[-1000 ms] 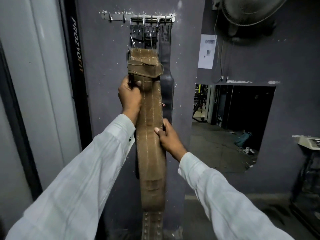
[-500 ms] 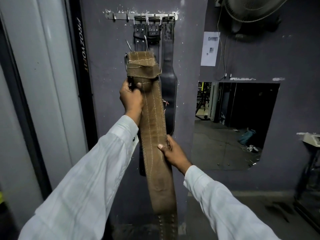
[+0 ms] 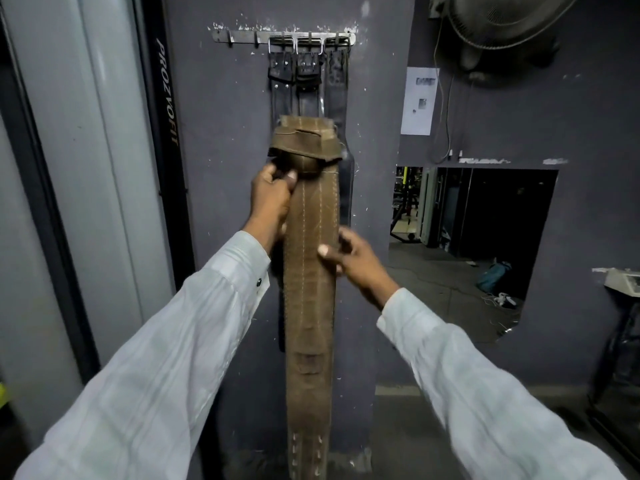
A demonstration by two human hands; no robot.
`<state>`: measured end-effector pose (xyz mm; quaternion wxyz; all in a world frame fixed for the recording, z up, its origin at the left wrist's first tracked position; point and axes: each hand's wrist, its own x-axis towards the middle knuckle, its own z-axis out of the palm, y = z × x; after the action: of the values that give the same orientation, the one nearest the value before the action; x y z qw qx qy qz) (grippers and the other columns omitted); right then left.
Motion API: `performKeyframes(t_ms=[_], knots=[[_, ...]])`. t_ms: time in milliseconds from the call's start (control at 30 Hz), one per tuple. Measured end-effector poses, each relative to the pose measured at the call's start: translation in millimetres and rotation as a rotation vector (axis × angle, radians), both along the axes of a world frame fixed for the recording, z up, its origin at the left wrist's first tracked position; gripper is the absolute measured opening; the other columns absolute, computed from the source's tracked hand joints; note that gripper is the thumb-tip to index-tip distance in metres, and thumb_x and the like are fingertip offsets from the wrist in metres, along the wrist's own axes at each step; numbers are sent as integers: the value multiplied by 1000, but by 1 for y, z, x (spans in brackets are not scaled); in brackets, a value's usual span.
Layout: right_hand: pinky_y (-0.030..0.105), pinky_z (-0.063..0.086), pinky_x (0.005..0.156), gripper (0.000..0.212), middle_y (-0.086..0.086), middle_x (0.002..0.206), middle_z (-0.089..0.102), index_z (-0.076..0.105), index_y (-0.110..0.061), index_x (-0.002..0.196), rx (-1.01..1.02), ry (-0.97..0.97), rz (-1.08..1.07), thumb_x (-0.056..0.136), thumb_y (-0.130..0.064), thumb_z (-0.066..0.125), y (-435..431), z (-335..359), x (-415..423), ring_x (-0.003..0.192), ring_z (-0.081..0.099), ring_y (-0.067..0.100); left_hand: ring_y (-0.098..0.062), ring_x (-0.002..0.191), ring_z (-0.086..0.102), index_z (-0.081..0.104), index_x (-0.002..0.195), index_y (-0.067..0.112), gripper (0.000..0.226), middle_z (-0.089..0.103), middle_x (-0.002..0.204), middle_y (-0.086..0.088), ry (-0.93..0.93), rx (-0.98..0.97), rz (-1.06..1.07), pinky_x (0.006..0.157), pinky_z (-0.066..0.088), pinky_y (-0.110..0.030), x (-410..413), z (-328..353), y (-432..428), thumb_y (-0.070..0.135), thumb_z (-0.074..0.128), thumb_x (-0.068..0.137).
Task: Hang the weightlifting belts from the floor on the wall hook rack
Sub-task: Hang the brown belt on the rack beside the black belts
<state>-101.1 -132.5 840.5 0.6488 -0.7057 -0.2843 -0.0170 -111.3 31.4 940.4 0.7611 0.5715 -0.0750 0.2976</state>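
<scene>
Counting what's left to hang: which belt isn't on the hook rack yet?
The brown stitched belt, gripped by the left hand and right hand. The three black belts hang from the hook rack.

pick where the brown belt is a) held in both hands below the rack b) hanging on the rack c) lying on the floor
a: the left hand grips the brown belt near its folded top, the right hand holds its edge, and its top sits below the hook rack.
</scene>
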Motion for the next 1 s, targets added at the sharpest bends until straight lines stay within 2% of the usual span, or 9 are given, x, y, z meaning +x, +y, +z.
performKeyframes(t_ms=[133, 233, 433, 567, 667, 733, 833, 933, 1000], knots=[[34, 58, 79, 33, 8, 108, 70, 56, -11, 126, 388, -28, -91, 94, -10, 63, 16, 78, 4, 93, 69, 20, -32, 110, 67, 60, 118, 18, 25, 68, 120, -14, 6, 84, -113, 96, 54, -52, -14, 0, -21, 5, 54, 98], [37, 58, 76, 29, 9, 106, 71, 60, -17, 111, 564, 31, -32, 89, 1, 65, 21, 92, 6, 93, 69, 23, -27, 115, 64, 54, 128, 18, 29, 64, 129, -10, -17, 239, -65, 97, 55, -47, -23, -2, -21, 14, 55, 100], [48, 53, 98, 31, 9, 113, 71, 63, -22, 106, 645, -56, -36, 86, 1, 68, 26, 105, 13, 109, 67, 27, -17, 117, 58, 37, 143, 19, 54, 58, 128, -2, 100, 687, -189, 105, 47, -36, -29, -50, 7, 10, 61, 95], [52, 55, 95, 29, 11, 109, 73, 65, -20, 108, 662, -38, -137, 87, 0, 67, 38, 102, 19, 102, 69, 29, -15, 121, 55, 39, 144, 21, 52, 58, 132, 1, 56, 856, 119, 109, 41, -33, -29, -55, 3, 15, 58, 97], [50, 54, 97, 29, 13, 115, 72, 65, -18, 110, 657, -63, -138, 86, -4, 71, 45, 99, 19, 109, 67, 31, -16, 124, 56, 34, 146, 27, 56, 57, 137, 0, 74, 825, 58, 107, 44, -34, -28, -65, 15, 21, 60, 97], [44, 57, 93, 30, 10, 108, 72, 64, -15, 112, 631, -67, -138, 88, 3, 65, 48, 100, 22, 100, 69, 26, -14, 124, 56, 31, 146, 30, 60, 56, 135, 4, 94, 753, -66, 107, 45, -34, -30, -78, 22, 18, 61, 96], [38, 59, 83, 31, 5, 97, 73, 65, -11, 111, 625, -59, -126, 87, 8, 63, 55, 95, 25, 87, 70, 16, -13, 124, 55, 34, 148, 27, 59, 57, 138, 3, 93, 799, 69, 109, 42, -31, -28, -89, 23, 13, 58, 96], [48, 57, 88, 27, 12, 101, 72, 65, -13, 107, 669, -19, -75, 87, 5, 66, 60, 89, 26, 89, 68, 25, -14, 123, 57, 37, 146, 27, 54, 59, 137, 4, 76, 825, 147, 109, 44, -33, -27, -90, 25, 16, 57, 97], [52, 54, 92, 29, 17, 105, 70, 64, -8, 112, 660, -33, -78, 87, 7, 65, 60, 91, 27, 93, 66, 28, -11, 121, 58, 35, 145, 30, 57, 58, 135, 7, 89, 774, 6, 107, 45, -31, -28, -94, 32, 19, 61, 95]])
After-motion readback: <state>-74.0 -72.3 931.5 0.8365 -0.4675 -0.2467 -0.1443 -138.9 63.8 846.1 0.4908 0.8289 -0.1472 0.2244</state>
